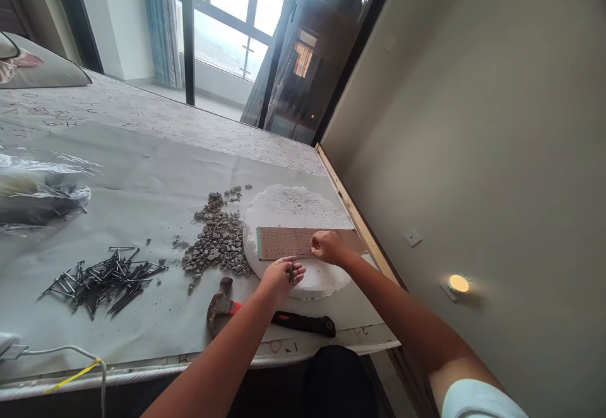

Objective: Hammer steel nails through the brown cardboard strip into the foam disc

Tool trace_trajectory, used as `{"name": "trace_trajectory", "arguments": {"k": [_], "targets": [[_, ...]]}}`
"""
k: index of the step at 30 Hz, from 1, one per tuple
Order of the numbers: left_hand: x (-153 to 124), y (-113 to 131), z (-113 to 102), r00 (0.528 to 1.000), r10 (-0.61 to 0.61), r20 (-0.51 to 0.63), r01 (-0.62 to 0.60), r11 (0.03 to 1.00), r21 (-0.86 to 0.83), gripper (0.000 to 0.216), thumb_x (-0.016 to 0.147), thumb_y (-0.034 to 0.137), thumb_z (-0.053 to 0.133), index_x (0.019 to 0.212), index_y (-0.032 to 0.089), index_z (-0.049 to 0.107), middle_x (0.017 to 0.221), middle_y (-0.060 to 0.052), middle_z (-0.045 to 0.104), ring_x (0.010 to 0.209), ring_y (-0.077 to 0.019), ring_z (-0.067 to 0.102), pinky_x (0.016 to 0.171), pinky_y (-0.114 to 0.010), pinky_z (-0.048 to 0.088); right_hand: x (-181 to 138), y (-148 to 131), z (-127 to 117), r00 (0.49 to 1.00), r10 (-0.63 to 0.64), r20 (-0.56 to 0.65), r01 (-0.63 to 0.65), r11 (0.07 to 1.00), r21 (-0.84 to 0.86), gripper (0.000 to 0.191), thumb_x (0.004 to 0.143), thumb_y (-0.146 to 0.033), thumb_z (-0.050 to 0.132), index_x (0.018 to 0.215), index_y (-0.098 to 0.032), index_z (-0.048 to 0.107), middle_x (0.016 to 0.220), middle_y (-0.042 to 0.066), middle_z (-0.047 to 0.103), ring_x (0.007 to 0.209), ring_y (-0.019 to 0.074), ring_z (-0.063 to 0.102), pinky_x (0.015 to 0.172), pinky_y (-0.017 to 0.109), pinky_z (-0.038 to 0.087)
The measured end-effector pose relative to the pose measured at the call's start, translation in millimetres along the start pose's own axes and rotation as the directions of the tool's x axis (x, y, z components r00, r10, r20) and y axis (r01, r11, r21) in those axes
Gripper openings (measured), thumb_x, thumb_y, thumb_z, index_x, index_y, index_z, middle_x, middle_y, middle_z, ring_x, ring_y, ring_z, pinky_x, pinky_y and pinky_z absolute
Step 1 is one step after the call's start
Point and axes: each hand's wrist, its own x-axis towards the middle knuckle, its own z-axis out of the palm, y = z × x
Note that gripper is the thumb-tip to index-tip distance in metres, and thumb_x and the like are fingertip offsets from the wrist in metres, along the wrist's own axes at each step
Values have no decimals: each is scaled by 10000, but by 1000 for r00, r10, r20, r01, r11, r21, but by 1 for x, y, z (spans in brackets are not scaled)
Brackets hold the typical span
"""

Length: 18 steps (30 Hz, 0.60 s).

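A brown perforated board (284,241) with a green end lies flat on a round white foam slab (303,206). My right hand (326,247) is closed over the board, fingertips at its surface in a pinch; whatever they hold is hidden. Palm up beside the board's near edge, my left hand (283,276) cups a few small dark grey pieces, too small to name surely. Left of the slab spreads a heap of grey gravel (220,238). A claw hammer (303,323) with a black and red handle lies below my left hand, partly covered by my forearm.
A pile of dark nails (108,279) lies at the left, with a clear plastic bag (42,194) behind it. A white cable (71,348) runs along the front edge. Wooden edging (360,216) and a wall bound the right side.
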Motion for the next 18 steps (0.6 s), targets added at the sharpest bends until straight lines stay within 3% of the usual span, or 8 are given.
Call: {"name": "trace_trajectory", "arguments": {"k": [4,8,11,14,16,18], "targets": [[1,-1,0,1000,5,-25,-5,1000,12,275,734,19,466,997,95,494,697,-88,596,630,-157,634,590,-254,506,2,1,-2,996,86,-39,-82,993,85,114,727,-217,517,745,-147,604,761,64,654,678,139,566,569,227,378],[2,-1,0,999,5,-42,-4,1000,27,251,745,42,474,986,105,503,713,-88,600,628,-157,634,589,-258,507,2,-1,-19,994,98,-36,-90,978,190,189,777,-219,449,827,-136,611,825,89,672,693,139,597,575,227,429],[3,-1,1,1000,7,-26,-7,1000,5,183,761,64,469,935,102,513,704,-88,599,637,-157,636,607,-258,513,-3,-15,-32,995,-92,27,76,927,368,160,767,-221,486,811,-160,626,975,79,666,844,145,612,686,244,471],[2,0,2,1000,-7,25,8,1000,-16,103,786,78,442,842,99,525,661,-73,592,601,-137,623,614,-251,515,-7,-33,-33,946,-320,52,259,841,474,124,744,-236,547,783,-174,647,1106,82,620,972,159,583,792,278,469],[0,1,3,999,-14,41,15,1000,-24,97,797,88,432,800,100,528,638,-66,589,576,-127,613,603,-244,513,-6,-37,-29,935,-353,39,303,850,430,146,742,-264,576,830,-188,664,1126,80,611,983,158,578,817,279,461],[-1,2,2,1000,-13,17,13,1000,-21,96,801,99,434,793,101,530,637,-71,595,582,-132,619,575,-233,506,-4,-34,-24,957,-289,-27,281,902,329,191,780,-270,545,902,-183,664,1095,79,627,962,148,584,821,266,455]]}}
